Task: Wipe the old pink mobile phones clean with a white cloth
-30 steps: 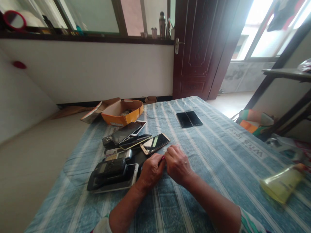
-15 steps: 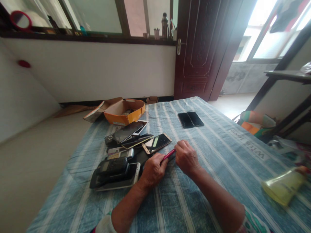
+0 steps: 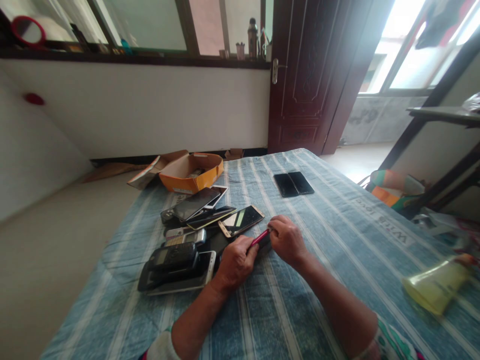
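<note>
My left hand (image 3: 237, 262) is closed round a slim pink object (image 3: 260, 237), which looks like a narrow bar from here; its kind is unclear. At the far end of that object, the fingers of my right hand (image 3: 288, 241) are pinched together. A gold-framed smartphone (image 3: 243, 221) with a dark, reflecting screen lies just beyond my left hand. Left of this hand, a black handset (image 3: 174, 257) rests on a white-edged tablet or large phone (image 3: 205, 272). A silver keypad phone (image 3: 186, 237) and several stacked phones (image 3: 197, 203) lie behind them.
Two dark phones (image 3: 294, 184) lie side by side farther back on the striped cloth (image 3: 330, 240). An opened orange cardboard box (image 3: 197, 175) stands at the back left edge. A yellowish translucent container (image 3: 435, 285) is at the right. Beyond the table is a brown door (image 3: 305, 100).
My right fingers have shifted slightly at the end of the pink object. My left hand keeps its grip, and the phones lie as before. The view has moved a little.
</note>
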